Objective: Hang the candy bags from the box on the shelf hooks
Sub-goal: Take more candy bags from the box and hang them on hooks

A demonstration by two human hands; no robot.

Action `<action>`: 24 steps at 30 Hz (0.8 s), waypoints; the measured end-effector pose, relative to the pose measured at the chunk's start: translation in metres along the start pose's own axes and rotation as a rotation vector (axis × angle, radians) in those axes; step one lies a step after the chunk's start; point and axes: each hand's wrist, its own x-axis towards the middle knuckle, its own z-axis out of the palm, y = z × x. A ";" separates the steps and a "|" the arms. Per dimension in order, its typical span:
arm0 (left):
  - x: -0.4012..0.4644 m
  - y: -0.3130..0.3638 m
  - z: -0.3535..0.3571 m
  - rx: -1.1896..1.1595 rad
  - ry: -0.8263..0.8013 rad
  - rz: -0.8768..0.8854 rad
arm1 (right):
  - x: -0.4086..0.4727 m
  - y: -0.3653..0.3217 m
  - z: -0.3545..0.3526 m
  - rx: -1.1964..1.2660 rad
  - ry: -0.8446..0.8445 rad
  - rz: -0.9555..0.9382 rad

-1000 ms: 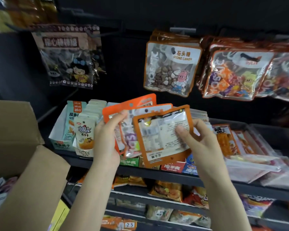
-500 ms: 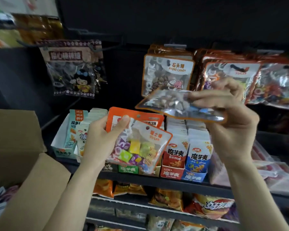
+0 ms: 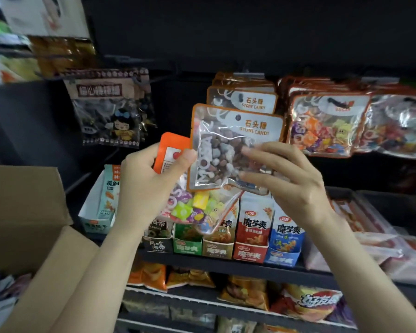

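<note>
The right hand [image 3: 291, 179] pinches the stone candy bag [image 3: 228, 150] by its lower edge, face out and upright, so its punched hole sits just below the matching bags on the hook [image 3: 247, 74] above. The left hand [image 3: 147, 186] grips the spare bags [image 3: 197, 207] low, clear of the path. Open room lies in front of the hook; the sugar candy bags [image 3: 327, 121] crowd the right side.

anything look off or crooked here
Nothing looks damaged or spilled. The stone candy bag in the right hand is tilted, not yet on its hook. The left hand holds a colourful candy bag hanging askew.
</note>
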 end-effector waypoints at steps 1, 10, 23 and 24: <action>0.004 -0.001 0.003 0.033 0.011 0.040 | 0.002 0.002 0.001 -0.015 0.007 0.015; 0.044 -0.016 0.031 0.038 -0.011 0.036 | 0.006 0.034 0.009 -0.069 -0.063 0.122; 0.042 -0.035 0.031 0.031 -0.059 0.217 | -0.005 0.038 0.005 -0.131 -0.050 -0.002; 0.036 -0.035 0.028 0.026 -0.044 0.260 | -0.006 0.035 0.002 -0.127 -0.048 -0.026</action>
